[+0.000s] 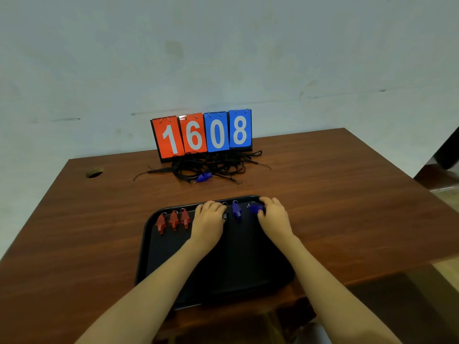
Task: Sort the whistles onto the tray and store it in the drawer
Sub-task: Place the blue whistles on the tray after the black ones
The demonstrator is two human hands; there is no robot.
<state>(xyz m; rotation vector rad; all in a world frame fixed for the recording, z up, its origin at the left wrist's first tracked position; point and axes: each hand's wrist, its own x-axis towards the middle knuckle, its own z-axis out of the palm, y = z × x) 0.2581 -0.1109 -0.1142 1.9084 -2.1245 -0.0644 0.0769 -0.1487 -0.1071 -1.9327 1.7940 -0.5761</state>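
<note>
Whistles (173, 220) on tray (149, 259) — right hand (274, 214) grip clamped on blue whistle (255, 208), left hand (208, 217) grip unclear — cords (213, 165) beyond.

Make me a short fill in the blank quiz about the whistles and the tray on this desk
The number of red whistles lined up on the black tray is ____.
The right hand is setting down a whistle coloured ____.
The blue whistle off the tray lies among black ____.
Missing words: three; blue; cords
</note>
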